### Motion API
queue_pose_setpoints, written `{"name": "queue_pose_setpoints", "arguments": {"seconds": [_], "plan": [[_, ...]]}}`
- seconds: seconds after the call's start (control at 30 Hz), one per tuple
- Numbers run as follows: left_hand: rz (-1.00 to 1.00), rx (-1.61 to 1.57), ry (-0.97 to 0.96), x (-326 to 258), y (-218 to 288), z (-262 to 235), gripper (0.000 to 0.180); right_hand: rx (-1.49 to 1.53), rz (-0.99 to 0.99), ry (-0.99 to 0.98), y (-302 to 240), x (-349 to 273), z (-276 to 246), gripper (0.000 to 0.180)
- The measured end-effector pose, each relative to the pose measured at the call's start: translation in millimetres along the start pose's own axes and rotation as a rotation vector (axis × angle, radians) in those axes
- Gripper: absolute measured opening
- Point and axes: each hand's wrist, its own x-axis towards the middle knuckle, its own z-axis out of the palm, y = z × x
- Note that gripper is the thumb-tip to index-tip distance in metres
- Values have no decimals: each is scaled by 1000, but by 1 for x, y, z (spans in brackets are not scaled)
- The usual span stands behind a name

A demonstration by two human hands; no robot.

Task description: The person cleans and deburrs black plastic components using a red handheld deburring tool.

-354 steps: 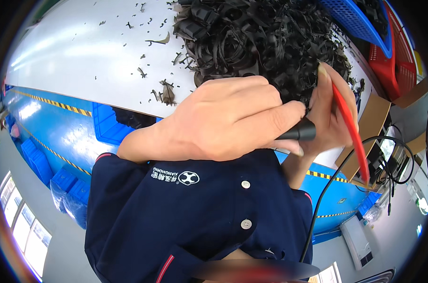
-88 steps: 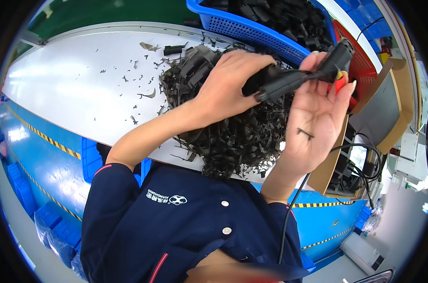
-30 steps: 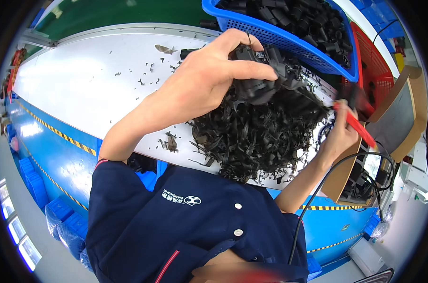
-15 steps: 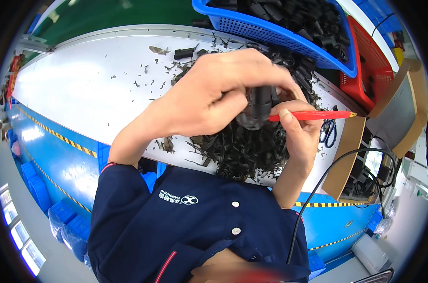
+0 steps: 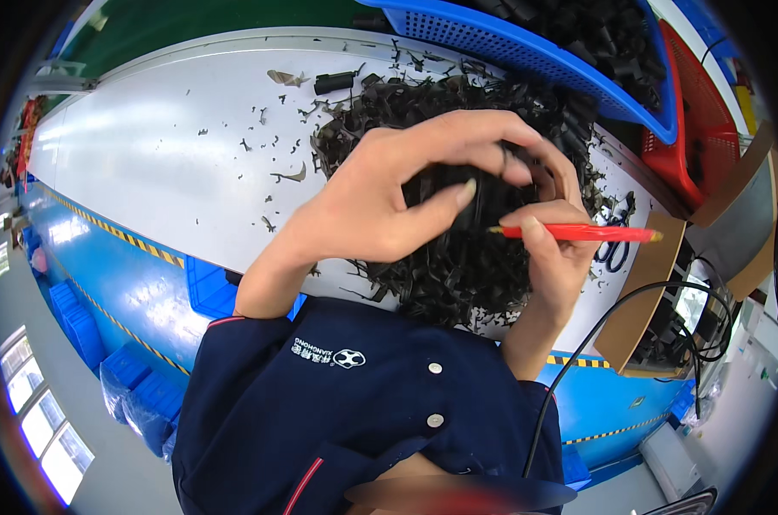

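Above a heap of black trimmings, my left hand curls with its thumb and fingers around a dark black part. The part's outline blends into the heap behind it. My right hand pinches a slim red pen-shaped tool between thumb and fingers. The tool lies nearly level, with its narrow tip pointing left toward the black part and its brass-coloured end to the right. A small gap shows between the tip and my left thumb.
A blue perforated basket of black parts stands at the back, beside a red basket. Scissors lie right of my hands, near an open cardboard box and a black cable. Loose scraps dot the white table.
My left thumb has moved away from the curled fingers and its grip looks wider. The tool has shifted slightly right and down, its tip now apart from the part. The whole view has shifted a little.
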Motion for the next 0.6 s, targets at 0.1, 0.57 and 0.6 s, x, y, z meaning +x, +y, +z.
{"name": "queue_pose_setpoints", "arguments": {"seconds": [0.1, 0.57, 0.6], "plan": [[51, -122, -170, -3, 1, 0, 49, 225, 109, -125, -6, 0, -9, 14], [-486, -464, 1, -9, -10, 2, 45, -8, -2, 47, -5, -4, -6, 13], [-527, -538, 13, -11, -11, 1, 45, -32, -1, 59, -3, -3, -6, 12]]}}
